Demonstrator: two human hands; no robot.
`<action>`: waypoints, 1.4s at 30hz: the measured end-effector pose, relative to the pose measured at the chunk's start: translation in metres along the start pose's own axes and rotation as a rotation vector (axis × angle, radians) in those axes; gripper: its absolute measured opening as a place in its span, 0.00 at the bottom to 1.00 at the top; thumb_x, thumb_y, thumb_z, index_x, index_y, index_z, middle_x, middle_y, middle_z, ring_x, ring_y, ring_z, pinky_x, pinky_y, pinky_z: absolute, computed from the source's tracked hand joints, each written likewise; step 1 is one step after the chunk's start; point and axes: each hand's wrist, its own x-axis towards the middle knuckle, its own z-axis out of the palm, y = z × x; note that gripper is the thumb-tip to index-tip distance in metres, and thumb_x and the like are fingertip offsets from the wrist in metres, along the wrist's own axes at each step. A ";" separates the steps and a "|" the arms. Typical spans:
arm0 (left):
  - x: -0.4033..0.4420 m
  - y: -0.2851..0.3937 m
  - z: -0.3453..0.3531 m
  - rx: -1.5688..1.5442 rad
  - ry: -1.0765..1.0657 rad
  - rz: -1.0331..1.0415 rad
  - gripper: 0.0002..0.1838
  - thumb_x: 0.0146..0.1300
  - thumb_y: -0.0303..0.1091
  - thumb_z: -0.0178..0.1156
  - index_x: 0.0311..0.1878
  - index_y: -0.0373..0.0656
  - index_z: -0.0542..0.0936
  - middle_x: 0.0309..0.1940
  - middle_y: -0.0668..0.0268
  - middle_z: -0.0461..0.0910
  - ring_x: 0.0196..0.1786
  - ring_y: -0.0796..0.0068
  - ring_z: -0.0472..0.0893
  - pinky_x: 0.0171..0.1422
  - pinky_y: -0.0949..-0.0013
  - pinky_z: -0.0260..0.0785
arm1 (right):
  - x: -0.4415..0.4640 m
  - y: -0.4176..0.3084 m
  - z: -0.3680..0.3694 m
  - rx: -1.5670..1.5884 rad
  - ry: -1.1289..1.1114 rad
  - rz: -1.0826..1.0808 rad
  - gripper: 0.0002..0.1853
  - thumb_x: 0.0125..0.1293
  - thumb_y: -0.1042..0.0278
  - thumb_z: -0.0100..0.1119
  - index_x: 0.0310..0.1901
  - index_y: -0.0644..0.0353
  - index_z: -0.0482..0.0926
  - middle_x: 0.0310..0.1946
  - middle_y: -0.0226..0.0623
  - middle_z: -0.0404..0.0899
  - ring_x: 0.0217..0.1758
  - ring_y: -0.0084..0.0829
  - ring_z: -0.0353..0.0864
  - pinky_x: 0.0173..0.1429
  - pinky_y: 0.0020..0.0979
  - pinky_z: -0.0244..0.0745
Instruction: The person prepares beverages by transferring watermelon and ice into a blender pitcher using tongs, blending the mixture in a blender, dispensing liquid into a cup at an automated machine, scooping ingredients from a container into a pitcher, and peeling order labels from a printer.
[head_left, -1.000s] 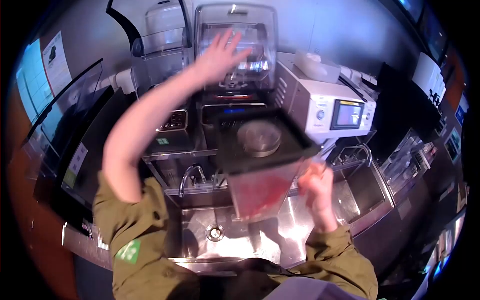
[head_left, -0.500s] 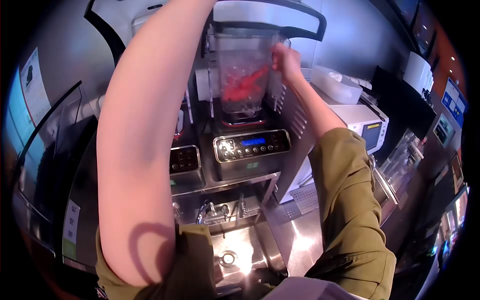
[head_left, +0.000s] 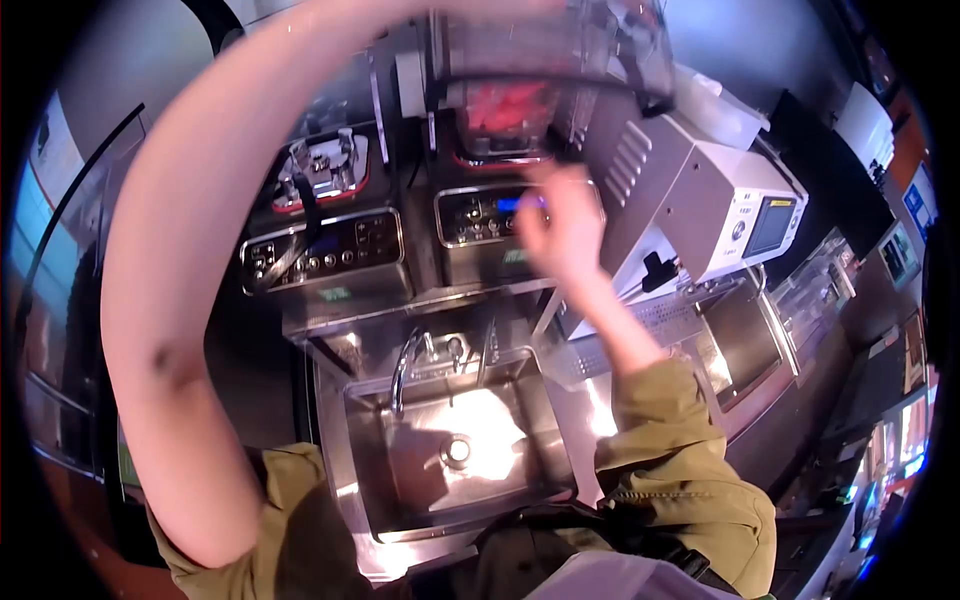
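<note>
A clear blender jug (head_left: 484,142) with red pieces inside stands on its base behind the lowered clear cover (head_left: 560,50). The cover's dark lower edge crosses in front of the jug. My left hand (head_left: 490,8) is at the top border, by the upper part of the cover; it is cut off and blurred, so its fingers cannot be made out. In front of the blender's control panel (head_left: 475,217) is my right hand (head_left: 568,225), blurred by motion, empty, with the thumb apart from the fingers. It partly covers the panel's blue display.
A second blender base (head_left: 325,250) without a jug stands at left. Below is a steel sink (head_left: 400,490) with a tap (head_left: 405,370). To the right sit a grey machine with a screen (head_left: 735,215) and a white container (head_left: 715,110) behind it.
My right hand has let go of the jug's handle and moved down to the control panel. The clear cover has come down in front of the jug. The view has tilted downward.
</note>
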 end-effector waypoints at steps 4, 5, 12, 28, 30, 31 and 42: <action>-0.046 -0.001 0.115 0.366 0.079 0.264 0.09 0.49 0.39 0.58 0.32 0.47 0.73 0.23 0.64 0.76 0.32 0.62 0.76 0.37 0.62 0.66 | -0.044 -0.045 0.006 0.049 -0.667 0.106 0.39 0.48 0.67 0.53 0.65 0.48 0.50 0.17 0.43 0.75 0.21 0.46 0.75 0.29 0.41 0.72; -0.056 -0.002 0.139 0.339 0.084 0.274 0.10 0.48 0.39 0.59 0.32 0.46 0.73 0.23 0.66 0.75 0.32 0.67 0.76 0.39 0.66 0.65 | -0.043 -0.047 0.008 -0.027 -0.766 0.138 0.41 0.48 0.67 0.53 0.65 0.46 0.48 0.16 0.42 0.75 0.19 0.46 0.75 0.27 0.41 0.72; -0.075 0.015 0.175 -0.038 0.385 0.042 0.11 0.54 0.38 0.55 0.36 0.42 0.78 0.30 0.59 0.77 0.38 0.59 0.75 0.43 0.59 0.66 | -0.020 -0.045 0.012 0.088 -0.998 0.163 0.36 0.49 0.64 0.52 0.62 0.59 0.53 0.29 0.46 0.79 0.32 0.42 0.80 0.35 0.40 0.73; -0.102 0.190 0.249 0.309 1.061 -0.456 0.13 0.61 0.27 0.50 0.49 0.34 0.74 0.47 0.53 0.73 0.47 0.59 0.74 0.52 0.66 0.66 | -0.499 0.160 -0.538 0.144 -0.998 1.253 0.30 0.56 0.53 0.50 0.58 0.59 0.60 0.37 0.53 0.76 0.41 0.50 0.74 0.45 0.44 0.69; -0.088 0.299 0.286 0.091 1.223 -0.559 0.12 0.60 0.26 0.51 0.46 0.34 0.75 0.44 0.56 0.75 0.44 0.63 0.75 0.51 0.67 0.67 | -0.560 0.182 -0.622 0.121 -1.065 1.383 0.27 0.55 0.51 0.51 0.52 0.61 0.68 0.38 0.53 0.76 0.43 0.51 0.74 0.46 0.43 0.69; -0.061 0.351 0.314 -0.080 1.229 -0.568 0.11 0.60 0.26 0.51 0.46 0.33 0.74 0.43 0.56 0.74 0.44 0.64 0.75 0.51 0.67 0.67 | -0.569 0.195 -0.652 0.081 -1.121 1.433 0.26 0.55 0.51 0.51 0.50 0.61 0.69 0.39 0.52 0.76 0.44 0.51 0.74 0.47 0.43 0.69; 0.294 0.882 0.429 -1.112 0.283 0.280 0.11 0.53 0.20 0.52 0.41 0.37 0.75 0.38 0.59 0.74 0.38 0.71 0.74 0.41 0.73 0.66 | -0.535 0.460 -0.776 0.376 -0.793 1.229 0.26 0.60 0.57 0.48 0.58 0.61 0.62 0.36 0.42 0.78 0.39 0.41 0.77 0.48 0.33 0.69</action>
